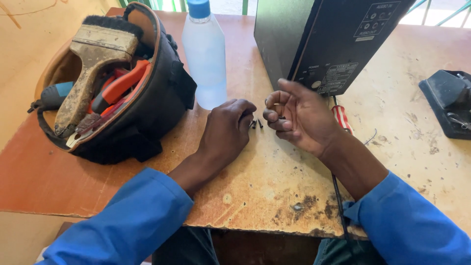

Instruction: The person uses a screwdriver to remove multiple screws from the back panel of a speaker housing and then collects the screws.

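Head view, looking down at a worn, stained counter (274,186). Both forearms in blue sleeves.

Left hand (226,131): palm down, fingers curled under, fingertips pressing on the counter right at a small cluster of dark screws (256,123). Hand mostly closed; cannot tell whether a screw is pinched beneath the fingertips.

Right hand (298,117): palm turned inward, fingers loosely curled, thumb meeting the bent index finger. Something small and dark seems to sit between them, too small to identify. Hand hovers just right of the screws, close to the left hand.

Screws: lying loose on the counter between the two hands, in front of the black speaker box (324,39).

Surroundings: clear plastic bottle (205,59) with blue cap stands upright just behind the left hand. A black tool bag (152,103) to the left holds a paintbrush (93,64) and orange-handled pliers (120,83). A red-and-white-handled screwdriver (342,119) lies partly hidden behind the right hand. A black part (446,100) rests at the far right edge.
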